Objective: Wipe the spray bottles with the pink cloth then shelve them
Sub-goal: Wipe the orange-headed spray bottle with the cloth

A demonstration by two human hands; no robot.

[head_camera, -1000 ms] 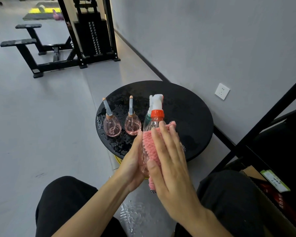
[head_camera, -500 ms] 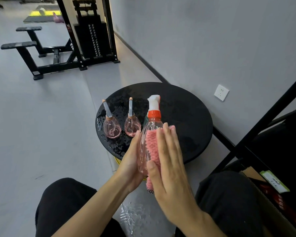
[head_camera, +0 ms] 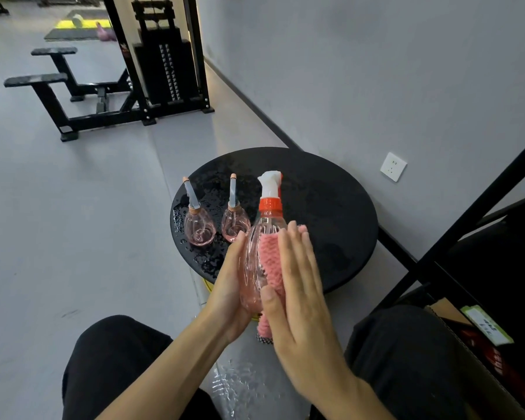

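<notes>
A clear pink spray bottle (head_camera: 256, 253) with an orange collar and white trigger head stands upright between my hands, above the near edge of the round black table (head_camera: 331, 213). My left hand (head_camera: 228, 286) grips its left side. My right hand (head_camera: 297, 286) lies flat, pressing the pink cloth (head_camera: 270, 259) against the bottle's right side. Two small round pink bottles (head_camera: 199, 228) (head_camera: 234, 224) with long nozzles stand on the wet table to the left. A teal bottle seen earlier is hidden behind the held one.
Black shelf frame (head_camera: 467, 213) rises at the right, with a cardboard box (head_camera: 467, 344) at its foot. A wall socket (head_camera: 393, 166) is on the grey wall. Gym machine (head_camera: 164, 62) and benches stand far left. My knees are below; a wet patch shines on the floor.
My right hand has slid the cloth down and round the bottle's side. The bottle has turned, its trigger head facing away and now covering the teal bottle behind.
</notes>
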